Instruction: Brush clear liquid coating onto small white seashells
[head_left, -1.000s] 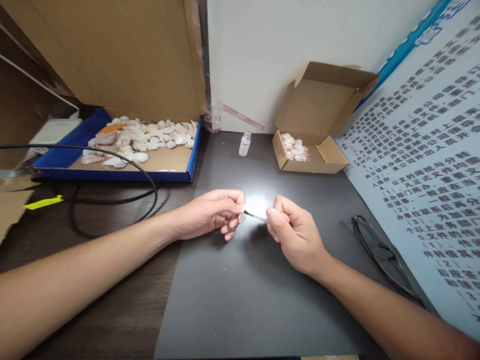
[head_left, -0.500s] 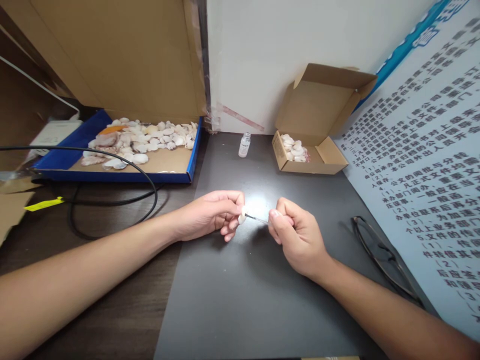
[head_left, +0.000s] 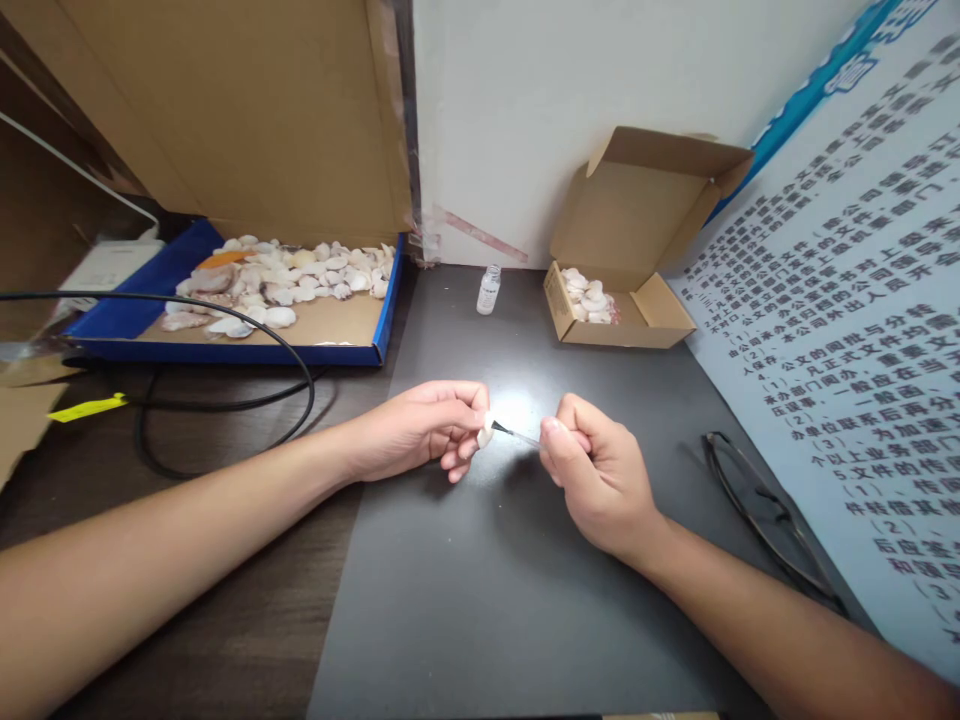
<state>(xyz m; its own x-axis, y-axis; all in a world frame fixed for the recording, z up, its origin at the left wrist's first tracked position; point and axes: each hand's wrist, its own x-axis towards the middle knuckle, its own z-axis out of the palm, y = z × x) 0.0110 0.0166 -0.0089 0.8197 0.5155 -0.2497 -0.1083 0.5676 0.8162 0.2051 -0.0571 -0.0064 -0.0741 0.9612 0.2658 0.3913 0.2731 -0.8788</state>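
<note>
My left hand (head_left: 424, 428) is closed in a pinch on a small white shell (head_left: 486, 436), held just above the dark mat (head_left: 510, 590). My right hand (head_left: 600, 475) is closed round a thin brush (head_left: 516, 434) whose dark tip touches the shell. Both hands hover beside a bright glare spot on the mat. A small clear bottle (head_left: 489, 289) stands farther back, near the wall.
A blue-edged cardboard tray (head_left: 247, 352) holding several pale shells lies at the back left, under a raised cardboard flap. A small open carton (head_left: 637, 300) with shells sits at the back right. A black cable (head_left: 225, 400) loops on the left. Black glasses (head_left: 765, 520) lie beside a printed board (head_left: 862, 340).
My right hand has shifted slightly to the right and the brush tip has stroked a little over the shell. My left hand stays almost still.
</note>
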